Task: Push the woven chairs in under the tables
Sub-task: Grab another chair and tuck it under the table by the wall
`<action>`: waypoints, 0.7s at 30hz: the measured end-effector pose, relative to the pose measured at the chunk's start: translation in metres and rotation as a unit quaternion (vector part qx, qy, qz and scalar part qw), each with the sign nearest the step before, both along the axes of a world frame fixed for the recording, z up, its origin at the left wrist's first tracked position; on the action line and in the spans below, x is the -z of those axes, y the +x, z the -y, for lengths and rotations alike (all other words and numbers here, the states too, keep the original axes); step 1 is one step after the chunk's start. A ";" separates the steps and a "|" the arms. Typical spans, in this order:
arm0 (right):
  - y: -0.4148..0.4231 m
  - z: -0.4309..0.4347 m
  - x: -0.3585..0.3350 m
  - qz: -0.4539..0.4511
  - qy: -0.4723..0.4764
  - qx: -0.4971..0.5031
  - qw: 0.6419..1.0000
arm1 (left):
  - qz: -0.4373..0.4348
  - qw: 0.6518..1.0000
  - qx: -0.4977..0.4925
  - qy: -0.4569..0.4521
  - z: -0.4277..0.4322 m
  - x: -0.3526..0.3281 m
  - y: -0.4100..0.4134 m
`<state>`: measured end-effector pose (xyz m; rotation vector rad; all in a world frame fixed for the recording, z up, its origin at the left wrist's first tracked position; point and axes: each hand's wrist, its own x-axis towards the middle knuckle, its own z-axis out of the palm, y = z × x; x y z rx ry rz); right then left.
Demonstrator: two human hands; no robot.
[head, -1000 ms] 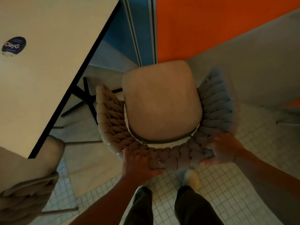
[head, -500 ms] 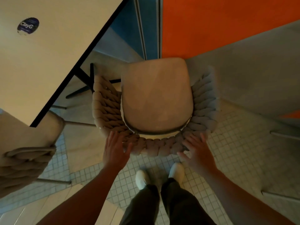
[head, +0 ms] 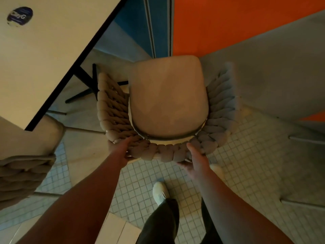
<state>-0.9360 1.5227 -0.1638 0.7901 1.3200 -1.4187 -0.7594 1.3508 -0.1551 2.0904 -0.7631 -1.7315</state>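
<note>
A beige woven chair (head: 168,97) with a padded seat stands straight in front of me, between two tables. Its braided back rim (head: 158,154) curves toward me. My left hand (head: 119,152) grips the rim's left corner, fingers wrapped over the braid. On the right part of the rim my right hand (head: 197,159) holds on, fingers on top and thumb below. The pale table (head: 44,50) with a black edge lies to the left, its dark base showing beside the chair. The grey table (head: 281,67) overlaps the chair's right arm.
A second woven chair (head: 22,173) sits at the lower left, partly under the pale table. An orange and blue wall (head: 228,23) closes off the far side. My white shoes (head: 159,192) stand on small square floor tiles behind the chair. Thin chair legs (head: 306,140) show at right.
One second ago both hands gripped the back rim. Half a second ago they were open and off it. Now both hold the rim again, and the chair sits a little further from me.
</note>
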 end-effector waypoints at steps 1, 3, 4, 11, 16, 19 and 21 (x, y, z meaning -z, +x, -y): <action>-0.002 0.005 0.002 0.010 0.007 -0.011 1.000 | -0.012 1.000 0.002 0.004 -0.001 -0.002 0.000; -0.007 0.010 0.004 0.027 0.022 -0.031 0.999 | -0.024 1.000 0.000 0.001 -0.002 -0.002 0.000; -0.010 0.013 0.005 0.033 0.025 -0.040 0.998 | -0.028 1.000 -0.007 -0.004 -0.003 -0.002 0.000; -0.022 0.008 0.017 0.085 0.032 -0.060 0.994 | -0.032 0.998 -0.057 -0.022 -0.010 -0.002 -0.007; -0.051 0.003 0.017 0.070 0.050 -0.084 0.993 | -0.034 0.996 -0.085 -0.016 -0.030 0.003 -0.021; -0.070 0.005 0.014 0.053 0.046 -0.129 0.989 | -0.034 0.992 -0.118 -0.013 -0.040 0.004 -0.033; -0.082 0.007 0.011 0.048 0.037 -0.152 0.986 | -0.031 0.991 -0.131 -0.011 -0.046 0.003 -0.040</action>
